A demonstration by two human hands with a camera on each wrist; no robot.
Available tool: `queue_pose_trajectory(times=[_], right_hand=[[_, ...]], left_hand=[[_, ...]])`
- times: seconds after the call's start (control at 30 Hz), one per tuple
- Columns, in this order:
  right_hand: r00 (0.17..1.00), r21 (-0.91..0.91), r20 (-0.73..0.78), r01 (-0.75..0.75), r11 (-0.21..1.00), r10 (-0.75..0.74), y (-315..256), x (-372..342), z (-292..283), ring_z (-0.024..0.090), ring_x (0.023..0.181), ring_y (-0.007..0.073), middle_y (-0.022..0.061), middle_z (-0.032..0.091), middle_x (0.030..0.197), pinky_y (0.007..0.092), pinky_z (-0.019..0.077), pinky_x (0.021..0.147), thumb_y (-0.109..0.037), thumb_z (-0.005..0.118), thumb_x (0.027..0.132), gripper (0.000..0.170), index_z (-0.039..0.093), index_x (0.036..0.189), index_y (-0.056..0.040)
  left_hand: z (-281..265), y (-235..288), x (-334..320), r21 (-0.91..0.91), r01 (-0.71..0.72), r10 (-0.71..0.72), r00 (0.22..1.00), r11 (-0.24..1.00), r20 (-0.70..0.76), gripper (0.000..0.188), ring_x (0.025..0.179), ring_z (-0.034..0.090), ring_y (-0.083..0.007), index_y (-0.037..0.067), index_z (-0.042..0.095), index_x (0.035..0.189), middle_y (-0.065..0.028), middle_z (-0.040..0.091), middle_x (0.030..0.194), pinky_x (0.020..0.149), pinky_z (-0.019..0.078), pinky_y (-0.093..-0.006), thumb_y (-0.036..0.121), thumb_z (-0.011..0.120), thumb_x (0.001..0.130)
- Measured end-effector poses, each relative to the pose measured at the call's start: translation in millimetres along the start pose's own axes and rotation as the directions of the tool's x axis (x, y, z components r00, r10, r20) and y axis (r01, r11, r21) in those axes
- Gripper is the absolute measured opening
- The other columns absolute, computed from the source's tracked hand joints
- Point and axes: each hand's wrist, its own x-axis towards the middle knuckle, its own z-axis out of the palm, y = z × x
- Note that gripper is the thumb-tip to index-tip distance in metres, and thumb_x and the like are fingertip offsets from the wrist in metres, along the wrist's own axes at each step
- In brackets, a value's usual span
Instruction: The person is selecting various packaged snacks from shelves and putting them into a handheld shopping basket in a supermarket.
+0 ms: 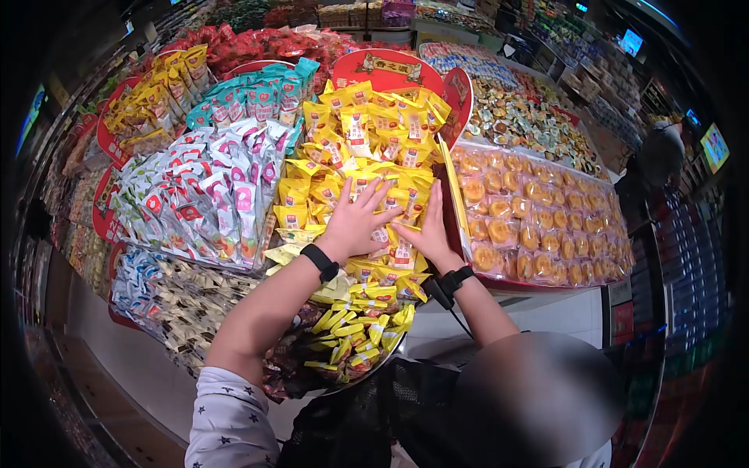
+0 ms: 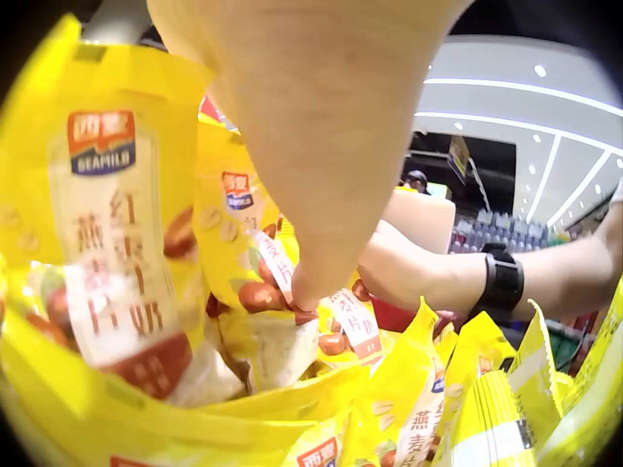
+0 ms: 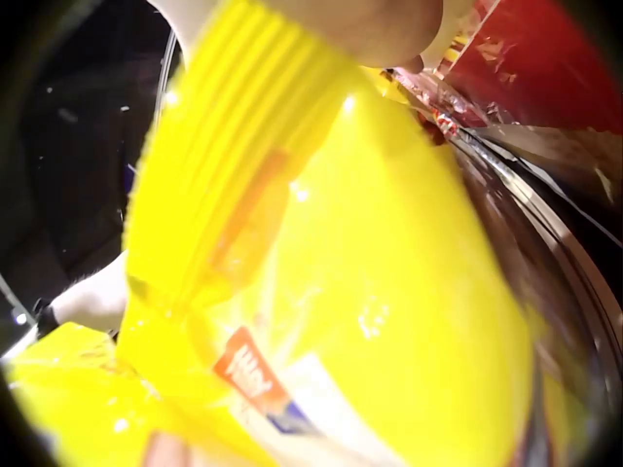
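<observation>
Yellow oatmeal packets point(image 1: 356, 134) with white and red labels are heaped in a bin in the middle of the head view. Over the heap lies my left hand point(image 1: 355, 225), its fingers spread across the packets. My right hand point(image 1: 429, 236) rests at the heap's right side, fingers straight along the bin's edge, thumb stretched toward the left hand. Up close in the left wrist view, a packet point(image 2: 107, 224) stands beside the left hand point(image 2: 321, 126). Another yellow packet point(image 3: 389, 263) fills most of the right wrist view, below the right hand point(image 3: 380, 29).
Silver-white packets point(image 1: 207, 191) and teal packets point(image 1: 261, 97) lie to the left. On the right is a tray of wrapped round pastries point(image 1: 538, 218). Nearer the body sit small yellow-edged packets point(image 1: 359, 331). A red sign point(image 1: 382, 66) stands behind the heap.
</observation>
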Motion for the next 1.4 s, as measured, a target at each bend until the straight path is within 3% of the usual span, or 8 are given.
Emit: queue_pose_trajectory(times=[0.17, 0.47, 0.67, 0.8, 0.87, 0.9, 1.2, 1.4], right_hand=[[0.992, 0.108, 0.125, -0.046, 0.993, 0.032, 6.6, 16.2, 18.4, 0.020, 0.128, 0.0395, 0.0240, 0.004, 0.141, 0.0394, 0.0303, 0.100, -0.032, 0.072, 0.069, 0.094, 0.015, 0.134, 0.0021], [0.977, 0.170, 0.195, -0.125, 0.978, 0.091, 10.9, 29.1, 30.4, 0.023, 0.127, 0.0401, 0.0253, 0.004, 0.141, 0.0384, 0.0303, 0.100, -0.035, 0.069, 0.072, 0.096, 0.009, 0.132, 0.0111], [0.998, 0.110, -0.038, -0.040, 0.993, 0.045, -8.2, 13.7, -8.2, 0.019, 0.129, 0.0374, 0.0253, 0.011, 0.139, 0.0422, 0.0257, 0.102, -0.031, 0.075, 0.068, 0.098, 0.011, 0.137, -0.0043], [0.987, 0.124, -0.117, 0.125, 0.984, -0.110, -28.0, 22.1, -18.2, 0.016, 0.129, 0.0411, 0.0222, 0.012, 0.141, 0.0521, 0.0212, 0.101, -0.037, 0.074, 0.066, 0.092, 0.019, 0.137, -0.0171], [0.981, -0.330, 0.086, 0.193, 0.924, -0.175, -38.9, 36.7, -15.5, 0.010, 0.131, 0.0374, 0.0151, 0.013, 0.143, 0.0594, 0.0143, 0.100, -0.042, 0.071, 0.067, 0.080, 0.031, 0.134, -0.0224], [0.973, -0.329, 0.085, 0.229, 0.916, -0.213, -36.6, 47.2, -6.6, 0.007, 0.132, 0.0363, 0.0090, 0.017, 0.143, 0.0683, 0.0128, 0.094, -0.054, 0.065, 0.067, 0.068, 0.042, 0.127, -0.0296], [0.974, -0.490, 0.221, 0.150, 0.859, -0.044, -39.7, 51.6, 27.0, 0.019, 0.130, 0.0337, 0.0031, 0.029, 0.139, 0.0703, 0.0157, 0.090, -0.062, 0.054, 0.071, 0.065, 0.043, 0.127, -0.0318], [0.972, -0.489, 0.230, 0.160, 0.857, -0.050, -35.8, 55.5, 27.6, 0.021, 0.129, 0.0360, 0.0058, 0.032, 0.138, 0.0705, 0.0118, 0.092, -0.061, 0.053, 0.072, 0.064, 0.042, 0.127, -0.0306]], left_hand=[[23.3, -10.6, 8.0, -0.054, 0.039, -0.039, 0.999, 0.998, 0.001, 0.071, 0.131, 0.022, -0.0252, 0.029, 0.039, 0.130, -0.0091, 0.022, 0.142, 0.100, 0.0171, -0.0573, 0.055, 0.060, 0.067], [39.9, -17.1, 14.1, -0.110, 0.159, -0.137, 0.973, 0.981, 0.184, 0.073, 0.134, 0.014, -0.0257, 0.028, 0.028, 0.136, -0.0082, 0.014, 0.145, 0.101, 0.0155, -0.0588, 0.059, 0.052, 0.074], [15.4, -15.6, 2.1, -0.290, 0.096, -0.038, 0.979, 0.952, 0.200, 0.060, 0.134, 0.012, -0.0238, 0.031, 0.029, 0.135, -0.0073, 0.021, 0.143, 0.102, 0.0128, -0.0576, 0.053, 0.046, 0.082], [-8.6, -32.8, -19.3, -0.092, 0.204, -0.204, 0.979, 0.974, 0.015, 0.055, 0.134, 0.014, -0.0234, 0.030, 0.032, 0.134, -0.0068, 0.025, 0.141, 0.102, 0.0130, -0.0580, 0.050, 0.045, 0.084], [-13.9, -52.7, -18.5, -0.040, 0.282, -0.281, 0.959, 0.959, 0.027, 0.058, 0.134, 0.011, -0.0275, 0.031, 0.032, 0.133, -0.0059, 0.020, 0.144, 0.100, 0.0135, -0.0612, 0.052, 0.047, 0.081], [-10.9, -64.4, -13.9, 0.021, 0.335, -0.335, 0.942, 0.942, 0.018, 0.059, 0.134, 0.009, -0.0300, 0.033, 0.032, 0.133, -0.0054, 0.016, 0.144, 0.099, 0.0139, -0.0626, 0.053, 0.048, 0.080], [31.5, -92.9, 24.8, -0.049, 0.419, -0.422, 0.904, 0.906, -0.062, 0.058, 0.134, 0.004, -0.0302, 0.038, 0.033, 0.131, -0.0033, 0.017, 0.144, 0.098, 0.0216, -0.0610, 0.059, 0.045, 0.078], [42.0, -120.1, 48.3, -0.223, 0.415, -0.388, 0.909, 0.882, 0.154, 0.072, 0.134, 0.005, -0.0292, 0.036, 0.032, 0.133, -0.0015, 0.017, 0.145, 0.101, 0.0211, -0.0571, 0.063, 0.051, 0.070]])
